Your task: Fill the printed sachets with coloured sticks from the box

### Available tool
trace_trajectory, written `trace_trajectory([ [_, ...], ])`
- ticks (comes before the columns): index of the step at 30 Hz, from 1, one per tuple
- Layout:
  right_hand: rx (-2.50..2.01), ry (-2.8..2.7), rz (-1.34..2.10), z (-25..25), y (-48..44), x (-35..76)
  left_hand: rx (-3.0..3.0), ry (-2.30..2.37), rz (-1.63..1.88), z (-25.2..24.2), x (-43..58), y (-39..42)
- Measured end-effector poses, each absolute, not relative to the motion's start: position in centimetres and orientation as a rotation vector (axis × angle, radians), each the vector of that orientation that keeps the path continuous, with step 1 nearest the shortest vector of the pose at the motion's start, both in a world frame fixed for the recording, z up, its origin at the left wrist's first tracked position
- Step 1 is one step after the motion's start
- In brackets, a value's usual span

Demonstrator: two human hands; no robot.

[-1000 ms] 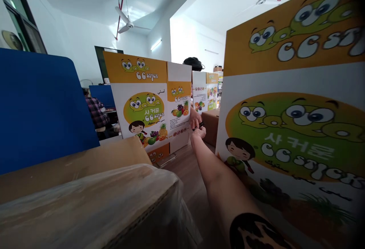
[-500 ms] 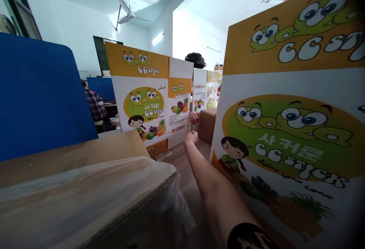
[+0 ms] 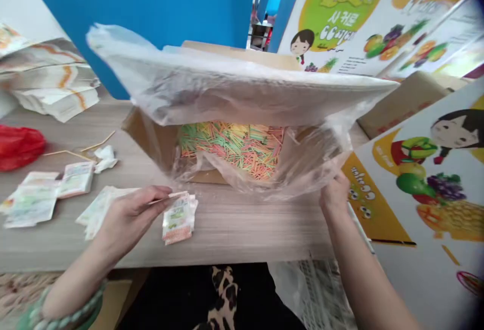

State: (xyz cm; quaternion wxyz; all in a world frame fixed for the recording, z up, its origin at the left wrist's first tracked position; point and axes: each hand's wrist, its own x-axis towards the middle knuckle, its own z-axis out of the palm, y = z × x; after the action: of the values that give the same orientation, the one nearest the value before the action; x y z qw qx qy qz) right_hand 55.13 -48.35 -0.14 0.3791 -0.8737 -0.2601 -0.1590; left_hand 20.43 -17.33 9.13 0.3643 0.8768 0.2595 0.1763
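Sachets [image 3: 179,216] hang in a thin stack, pinched at one end between the thumb and fingertips of my left hand [image 3: 126,214]. They are low over the wooden table [image 3: 234,229], at about seven o'clock from the cardboard box [image 3: 151,141]. My right hand [image 3: 335,196] is at the box's four o'clock corner with its fingers tucked into the plastic liner [image 3: 227,83]. From here I cannot tell whether it grips the film or only presses against it.

The box mouth faces me and the coloured sticks [image 3: 232,146] lie heaped loose inside the liner. I judge that a hard tug on the film could drag sticks out across the table. The liner's upper flap droops over the opening and hides part of the heap, so I could also misjudge how near the sticks lie to the lip.

The left pinch looks light and the stack is fanning at its free end. The lowest sachets could slip out and mix with the loose packets [image 3: 45,194] at nine o'clock, or slide off the near edge at six o'clock.
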Motion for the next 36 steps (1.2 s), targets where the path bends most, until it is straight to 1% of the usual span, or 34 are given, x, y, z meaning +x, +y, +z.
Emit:
trace_trajectory([
  [2,-2.161,-0.553,-0.511,1.2,-50.0,52.0,2.228,0.601,0.447,8.5,19.4,-17.9],
  [4,-2.12,-0.559,-0.644,2.3,-50.4,47.9,2.227,0.522,0.404,7.7,18.3,-18.6],
  [6,-2.108,-0.803,-0.789,3.0,-49.2,43.7,2.237,0.449,0.338,6.8,17.2,-19.4],
  [8,-2.075,-1.137,-0.834,3.7,-46.5,40.5,2.241,0.39,0.293,6.1,16.3,-20.1],
  [10,-2.128,-1.322,-0.718,4.1,-42.5,38.8,2.237,0.367,0.278,5.7,15.6,-20.7],
  [14,-2.428,-1.272,-0.436,4.6,-33.7,38.6,2.214,0.408,0.334,5.0,14.0,-21.3],
  [17,-2.649,-1.284,-0.195,4.3,-29.8,39.0,2.188,0.461,0.361,4.3,12.4,-21.3],
  [19,-2.708,-1.346,-0.098,3.7,-29.6,38.8,2.175,0.509,0.347,3.8,11.5,-21.0],
  [23,-2.658,-1.631,-0.081,1.9,-32.9,37.9,2.199,0.547,0.393,3.0,11.5,-20.1],
  [28,-2.643,-1.732,0.097,-0.1,-36.5,37.0,2.371,0.298,0.554,2.4,16.3,-19.4],
  [31,-2.555,-1.728,0.228,0.7,-36.9,37.3,2.521,0.11,0.476,1.8,20.6,-19.9],
  [34,-2.449,-1.68,0.379,3.0,-36.3,38.8,2.636,-0.046,0.335,1.0,24.1,-20.7],
  [36,-2.476,-1.599,0.34,4.6,-35.0,40.1,2.669,-0.102,0.267,0.2,25.6,-21.3],
])
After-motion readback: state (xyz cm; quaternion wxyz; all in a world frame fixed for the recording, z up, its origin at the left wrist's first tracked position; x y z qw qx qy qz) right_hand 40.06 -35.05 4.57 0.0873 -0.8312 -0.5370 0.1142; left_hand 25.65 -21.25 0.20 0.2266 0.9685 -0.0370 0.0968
